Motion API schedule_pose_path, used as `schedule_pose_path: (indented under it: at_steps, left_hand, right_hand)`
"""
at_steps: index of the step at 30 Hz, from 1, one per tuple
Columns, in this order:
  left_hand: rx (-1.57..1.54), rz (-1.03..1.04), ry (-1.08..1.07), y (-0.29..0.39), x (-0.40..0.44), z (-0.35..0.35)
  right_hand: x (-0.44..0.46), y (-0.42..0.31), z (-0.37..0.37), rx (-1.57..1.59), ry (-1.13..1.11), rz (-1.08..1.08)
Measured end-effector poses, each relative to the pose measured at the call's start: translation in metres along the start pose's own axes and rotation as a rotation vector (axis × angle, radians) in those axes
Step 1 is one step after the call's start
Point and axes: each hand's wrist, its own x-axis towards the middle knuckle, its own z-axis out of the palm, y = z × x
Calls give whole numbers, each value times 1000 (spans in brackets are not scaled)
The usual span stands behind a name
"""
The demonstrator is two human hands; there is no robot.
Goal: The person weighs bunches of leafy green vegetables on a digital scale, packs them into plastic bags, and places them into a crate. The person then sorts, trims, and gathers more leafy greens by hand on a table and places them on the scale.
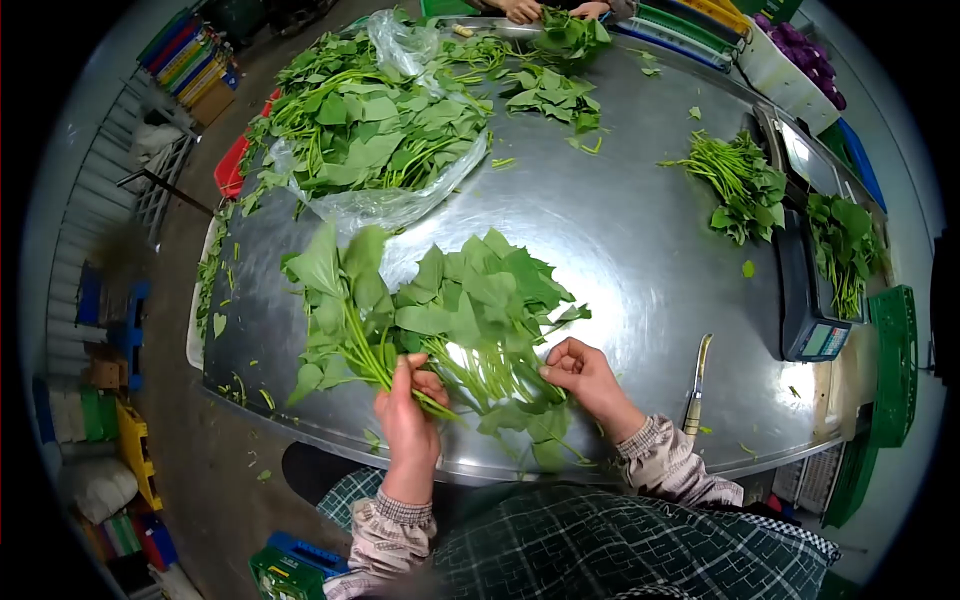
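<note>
My left hand point(410, 408) is closed around a small bunch of leafy green stems point(365, 345), with the broad leaves pointing away from me. Just right of it, a loose heap of the same leafy greens point(480, 300) lies on the metal table point(620, 270), its stems towards me. At the heap's right edge, my right hand point(585, 378) pinches a leafy stem between thumb and forefinger; the fingertips partly hide it. A knife point(698, 385) with a pale handle rests on the table to the right of that hand.
A large pile of greens point(370, 140) sits in a clear plastic bag at the back left. Bundled greens point(738, 185) lie near a scale point(815, 325), which bears another bundle point(845, 250). Another person's hands point(525, 10) are at the far edge. Green crates point(893, 365) stand at right.
</note>
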Motion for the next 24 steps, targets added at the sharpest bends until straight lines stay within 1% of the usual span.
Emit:
schedule_pose_path:
  at_steps: [1, 4, 8, 9, 12, 13, 14, 16, 19, 20, 21, 22, 24]
  left_hand:
    - [54, 33, -14, 1, -3, -2]
    - [103, -222, -110, -11, -17, 5]
    - [132, -274, -80, -17, -23, 20]
    - [130, -247, -67, -15, -23, 18]
    - [139, -152, -40, -6, -19, 17]
    - [161, -125, -31, -3, -21, 18]
    - [184, -99, -20, 0, -23, 19]
    - [197, -120, -9, 5, -30, 26]
    - [195, -162, 1, 7, -25, 33]
    - [192, -185, 9, 7, -24, 33]
    - [85, -204, 12, 7, -22, 30]
    - [34, -144, 43, 5, -20, 26]
    - [-73, -4, 99, 5, -11, 20]
  right_hand:
    - [-3, 4, 3, 108, 2, -67]
    - [-7, -1, 25, 167, 37, -116]
    - [-14, -6, 47, 4, -87, -185]
    - [-18, -12, 48, -100, -101, -138]
    - [-20, -21, 51, -588, -37, -464]
    - [-16, -15, 52, -666, 15, -644]
    - [-16, -15, 54, -766, 19, -724]
    - [-15, -20, 56, -969, 30, -890]
    - [-21, -30, 63, -1035, 5, -936]
    - [-24, -32, 62, -1048, -11, -919]
    - [-28, -33, 61, -1059, -28, -899]
    - [-31, -32, 61, -1066, -42, -877]
    - [-44, -12, 40, -1035, -14, -754]
